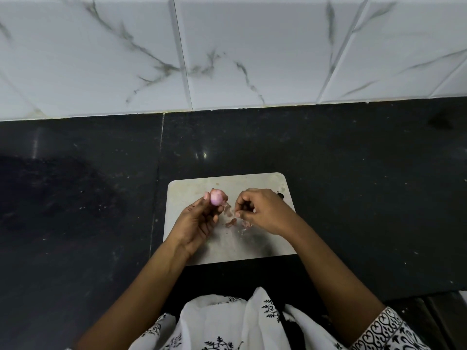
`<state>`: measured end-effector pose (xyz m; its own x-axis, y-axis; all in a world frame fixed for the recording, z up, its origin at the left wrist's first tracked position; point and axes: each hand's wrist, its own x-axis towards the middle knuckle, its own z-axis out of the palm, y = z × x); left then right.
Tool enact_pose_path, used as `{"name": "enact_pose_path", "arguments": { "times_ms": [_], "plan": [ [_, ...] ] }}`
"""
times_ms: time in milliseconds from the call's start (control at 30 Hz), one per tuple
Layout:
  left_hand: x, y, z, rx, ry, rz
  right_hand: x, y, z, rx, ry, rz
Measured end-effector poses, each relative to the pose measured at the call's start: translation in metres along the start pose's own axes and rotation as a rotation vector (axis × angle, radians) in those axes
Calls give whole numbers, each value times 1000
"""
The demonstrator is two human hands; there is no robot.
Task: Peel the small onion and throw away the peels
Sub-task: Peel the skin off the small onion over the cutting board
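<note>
My left hand (199, 221) pinches the small onion (216, 197) at its one o'clock; right hand (262, 210) curled, contents unclear.

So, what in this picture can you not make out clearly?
1) Head view: whether the right hand pinches a peel; its own curled fingers hide the tips.
2) Head view: the underside of the small onion, covered by the left hand, so leftover skin there is unknown.
3) Head view: the peels on the cutting board are too small and blurred to count.
</note>
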<state>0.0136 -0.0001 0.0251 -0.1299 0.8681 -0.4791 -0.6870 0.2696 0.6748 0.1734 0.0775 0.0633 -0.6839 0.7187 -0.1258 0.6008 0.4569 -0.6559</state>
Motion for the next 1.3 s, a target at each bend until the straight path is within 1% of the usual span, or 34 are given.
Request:
{"name": "enact_pose_path", "arguments": {
  "times_ms": [67,133,200,267,300,400,467,500,600,700,833,967,1000,1100,1167,1233,1300],
  "plan": [
    [2,0,-3,-69,18,-55,-1,6,2,38,90,59],
    [3,0,-4,-109,29,-86,-1,7,2,131,166,97],
    [4,0,-5,-140,42,-109,-1,6,3,198,128,116],
    [3,0,-5,-168,51,-134,-1,6,4,189,51,135],
    [3,0,-5,-180,49,-148,-1,6,5,187,51,145],
    [3,0,-6,-212,40,-183,1,5,5,197,179,138],
    [4,0,-8,-218,40,-184,1,2,5,163,225,102],
    [4,0,-9,-215,25,-179,1,0,7,169,218,93],
    [5,-1,-10,-201,-96,-156,1,-7,10,281,150,123],
    [6,-2,-11,-190,-124,-128,4,-12,18,305,156,143],
    [8,-3,-12,-172,-58,-129,8,-12,22,291,207,159],
    [7,-3,-14,-199,36,-127,11,-1,12,344,239,251],
    [7,-2,-14,-198,55,-127,11,3,11,333,209,268],
    [6,-1,-15,-184,62,-122,10,10,11,292,26,302],
    [5,-1,-17,-178,56,-131,10,11,9,278,-7,327],
    [5,-1,-18,-167,59,-140,8,9,5,284,10,336],
    [4,-2,-17,-185,51,-146,6,5,3,185,99,277]
  ]
}}
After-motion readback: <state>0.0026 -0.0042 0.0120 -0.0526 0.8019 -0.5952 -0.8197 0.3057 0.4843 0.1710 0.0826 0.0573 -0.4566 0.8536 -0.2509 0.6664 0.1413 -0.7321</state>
